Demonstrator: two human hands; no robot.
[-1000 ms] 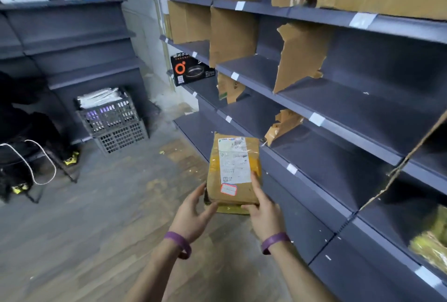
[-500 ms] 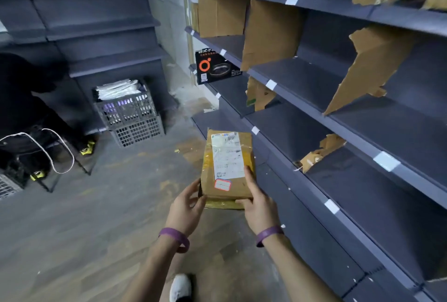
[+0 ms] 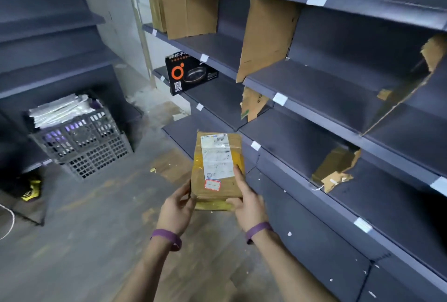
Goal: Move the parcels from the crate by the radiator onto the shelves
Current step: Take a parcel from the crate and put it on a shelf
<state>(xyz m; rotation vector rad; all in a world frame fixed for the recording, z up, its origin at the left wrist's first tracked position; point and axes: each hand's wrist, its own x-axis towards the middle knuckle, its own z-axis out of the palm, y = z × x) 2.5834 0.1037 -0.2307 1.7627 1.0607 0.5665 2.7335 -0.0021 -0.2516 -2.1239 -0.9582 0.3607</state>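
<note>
A brown taped parcel point(image 3: 219, 156) with a white shipping label is held upright in front of me, over the floor beside the lowest shelf. My left hand point(image 3: 176, 207) grips its lower left edge. My right hand point(image 3: 249, 201) grips the lower right edge, thumb laid up along the label. The grey plastic crate point(image 3: 82, 139), full of white and silvery parcels, stands on the floor at the left. Dark grey shelves point(image 3: 314, 89) run along the right.
Torn cardboard dividers point(image 3: 263, 35) stand between shelf bays. A black boxed pan point(image 3: 191, 73) sits on a far shelf. Another dark shelf unit point(image 3: 48, 35) rises behind the crate. A white cable point(image 3: 8, 222) loops at the left edge. The floor is worn wood.
The view has swung left and moved closer to the shelves and crate. Both hands keep the same hold on the parcel, which stays in front of me.
</note>
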